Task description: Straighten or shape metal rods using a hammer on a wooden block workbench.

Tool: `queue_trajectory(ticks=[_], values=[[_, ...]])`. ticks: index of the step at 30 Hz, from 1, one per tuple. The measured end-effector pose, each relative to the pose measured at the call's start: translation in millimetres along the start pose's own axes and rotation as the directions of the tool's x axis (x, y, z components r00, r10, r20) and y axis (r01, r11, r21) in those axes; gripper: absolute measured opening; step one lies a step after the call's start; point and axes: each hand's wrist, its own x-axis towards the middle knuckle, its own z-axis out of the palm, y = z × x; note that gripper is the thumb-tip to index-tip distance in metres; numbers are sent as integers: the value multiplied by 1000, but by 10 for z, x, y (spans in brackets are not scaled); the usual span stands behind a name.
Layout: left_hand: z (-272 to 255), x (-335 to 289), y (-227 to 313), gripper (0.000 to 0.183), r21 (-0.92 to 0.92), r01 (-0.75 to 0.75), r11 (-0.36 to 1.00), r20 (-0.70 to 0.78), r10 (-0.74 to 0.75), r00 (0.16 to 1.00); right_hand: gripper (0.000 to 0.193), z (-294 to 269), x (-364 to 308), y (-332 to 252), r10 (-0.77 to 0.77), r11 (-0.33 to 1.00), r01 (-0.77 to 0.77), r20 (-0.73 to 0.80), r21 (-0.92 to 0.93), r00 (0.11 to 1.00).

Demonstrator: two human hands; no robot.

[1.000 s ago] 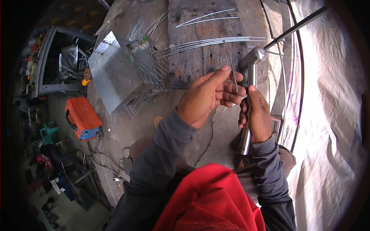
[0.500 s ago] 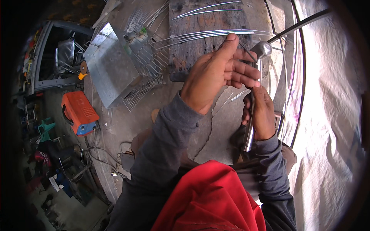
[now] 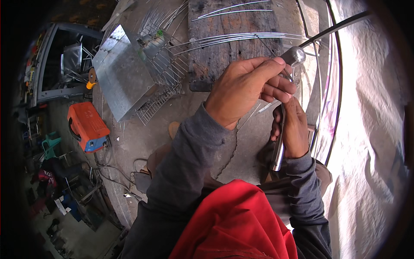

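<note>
A hammer (image 3: 278, 156) with a shiny metal handle and a rounded, polished head stands slantwise in front of me, its head at the far end. My right hand (image 3: 296, 129) is wrapped round the middle of the handle, leaving the butt end sticking out below. Farther up, my left hand (image 3: 248, 88) has its fingers curled against the neck, with the thumb tip by the head. Those fingers partly hide the upper handle. Beyond both hands, several thin metal rods (image 3: 241, 38) lie across a dark, worn wooden board (image 3: 215, 69).
To the left stands a bent sheet-metal box (image 3: 125, 73) beside a wire rack (image 3: 161, 80). An orange and blue machine (image 3: 88, 125) sits at the edge, with cables (image 3: 114, 172) nearby. A white sheet (image 3: 362, 142) hangs along the right. A dark bar (image 3: 336, 28) crosses the upper right.
My left hand's raised thumb has come down toward the hammer head, and its outstretched fingers have curled in at the neck. The right hand keeps its hold on the handle.
</note>
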Motion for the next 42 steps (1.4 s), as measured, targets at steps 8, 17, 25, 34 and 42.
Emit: queue_trajectory(ticks=[8,17,25,34,42], values=[[8,-58,-123,30,-376,227,898,93,-207,974,50,6,-29,-31,-28,1000,28,16,-4,999],[-23,-133,-372,37,-463,237,854,154,-186,971,48,1,-11,-7,-14,1000,13,37,26,999],[-16,-80,-228,49,-385,146,911,109,-112,988,46,-11,9,-2,9,999,-11,50,42,999],[-20,17,-204,68,-289,109,951,98,-83,992,43,-19,2,21,-10,999,8,29,41,1000],[2,30,-158,72,-184,112,976,109,-93,990,40,-48,9,65,-9,999,8,31,35,999]])
